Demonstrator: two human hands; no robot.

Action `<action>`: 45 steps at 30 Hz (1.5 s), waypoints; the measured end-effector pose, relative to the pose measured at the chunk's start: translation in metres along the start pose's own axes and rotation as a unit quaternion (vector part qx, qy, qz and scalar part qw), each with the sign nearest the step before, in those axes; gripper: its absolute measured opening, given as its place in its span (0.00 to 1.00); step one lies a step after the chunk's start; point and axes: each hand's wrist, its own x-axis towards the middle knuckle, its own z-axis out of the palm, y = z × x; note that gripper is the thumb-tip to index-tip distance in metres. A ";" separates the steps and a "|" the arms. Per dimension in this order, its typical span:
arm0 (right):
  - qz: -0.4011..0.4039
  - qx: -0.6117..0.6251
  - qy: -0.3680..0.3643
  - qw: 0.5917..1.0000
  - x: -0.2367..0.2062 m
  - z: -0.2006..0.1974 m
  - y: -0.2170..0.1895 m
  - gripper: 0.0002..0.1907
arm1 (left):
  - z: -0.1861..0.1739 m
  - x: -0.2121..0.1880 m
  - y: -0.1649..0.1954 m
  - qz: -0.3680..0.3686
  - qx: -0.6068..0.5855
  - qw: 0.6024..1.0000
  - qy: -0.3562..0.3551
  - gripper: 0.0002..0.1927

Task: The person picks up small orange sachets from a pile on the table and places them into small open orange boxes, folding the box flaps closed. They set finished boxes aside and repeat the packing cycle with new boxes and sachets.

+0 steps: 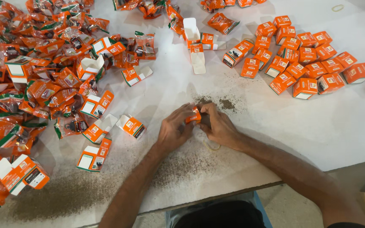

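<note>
Both my hands meet over the middle of the white table [275, 122], wrapped around one small orange box [194, 116]. My left hand [175, 128] grips its left side, fingers curled over the top. My right hand [218, 124] holds the right side, and most of the box is hidden between the fingers. A rubber band [211, 146] lies on the table just under my right wrist.
A big heap of orange plastic packets [26, 71] fills the left. Open orange and white boxes [96, 131] lie beside it. Closed boxes [305, 63] are grouped at the upper right. Dark dust [224, 103] spots the table; its front edge runs below my arms.
</note>
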 end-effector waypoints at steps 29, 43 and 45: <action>0.102 0.308 -0.029 0.945 0.006 0.012 -0.003 0.38 | 0.000 -0.018 0.013 0.122 0.242 0.962 -0.028 0.38; 0.022 0.028 0.016 0.999 0.010 -0.008 0.018 0.33 | -0.031 0.167 -0.138 -0.156 0.464 0.869 0.080 0.19; -0.007 0.028 0.032 0.999 0.012 -0.011 0.017 0.30 | -0.021 0.154 -0.131 -0.098 0.421 0.900 0.062 0.23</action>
